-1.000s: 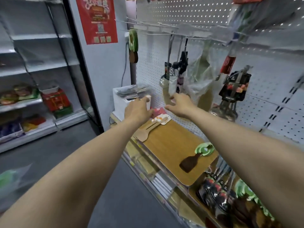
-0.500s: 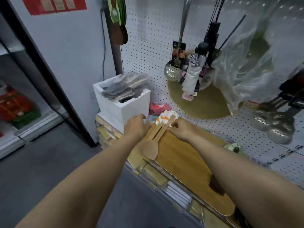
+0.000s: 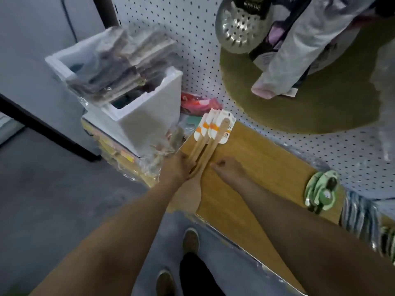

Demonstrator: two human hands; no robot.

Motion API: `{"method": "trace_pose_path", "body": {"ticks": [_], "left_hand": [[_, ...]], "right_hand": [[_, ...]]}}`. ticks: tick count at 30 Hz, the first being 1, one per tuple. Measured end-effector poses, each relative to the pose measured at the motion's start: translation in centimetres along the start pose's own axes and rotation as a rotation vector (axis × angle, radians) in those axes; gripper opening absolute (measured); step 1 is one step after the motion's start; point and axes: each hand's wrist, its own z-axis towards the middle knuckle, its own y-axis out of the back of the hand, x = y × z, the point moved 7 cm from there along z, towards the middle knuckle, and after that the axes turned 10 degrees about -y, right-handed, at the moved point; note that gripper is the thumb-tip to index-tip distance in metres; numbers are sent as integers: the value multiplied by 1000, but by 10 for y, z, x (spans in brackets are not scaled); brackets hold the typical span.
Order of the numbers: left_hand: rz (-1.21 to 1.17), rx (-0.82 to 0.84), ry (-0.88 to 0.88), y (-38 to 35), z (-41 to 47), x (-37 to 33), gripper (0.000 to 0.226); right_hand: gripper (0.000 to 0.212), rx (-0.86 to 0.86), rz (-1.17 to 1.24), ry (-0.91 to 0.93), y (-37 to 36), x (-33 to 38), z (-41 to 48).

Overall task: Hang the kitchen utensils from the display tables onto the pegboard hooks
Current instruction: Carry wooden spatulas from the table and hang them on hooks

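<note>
Tabletop (image 3: pixel 267 165) wooden, under pegboard (image 3: pixel 171 28); left hand (image 3: pixel 178 168) grasps spatulas (image 3: pixel 210 144); right hand (image 3: pixel 228 168) alongside, grip unclear.

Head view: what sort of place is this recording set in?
Most likely a shop's housewares aisle. A white pegboard wall carries a hanging metal skimmer, wooden spatulas with card hang tags lie on a wooden display table, and plastic-wrapped stock sits in a white box beside it.
</note>
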Motion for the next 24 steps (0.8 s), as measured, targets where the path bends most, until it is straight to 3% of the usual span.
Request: {"method": "trace_pose_path", "body": {"ticks": [5, 8, 12, 21, 24], "left_hand": [[-32, -17, 60, -34, 35, 29, 49], [-21, -17, 95, -38, 43, 30, 31], [-23, -15, 128, -36, 51, 26, 32], [-22, -9, 135, -36, 55, 26, 6], [-126, -27, 158, -37, 48, 29, 20]], "right_hand": [[42, 92, 182, -143, -18, -2, 37], [42, 135, 320, -175, -28, -1, 55], [29, 198, 386, -162, -36, 3, 62], [16, 132, 459, -196, -40, -3, 69], [14, 100, 521, -216, -36, -14, 60]]}}
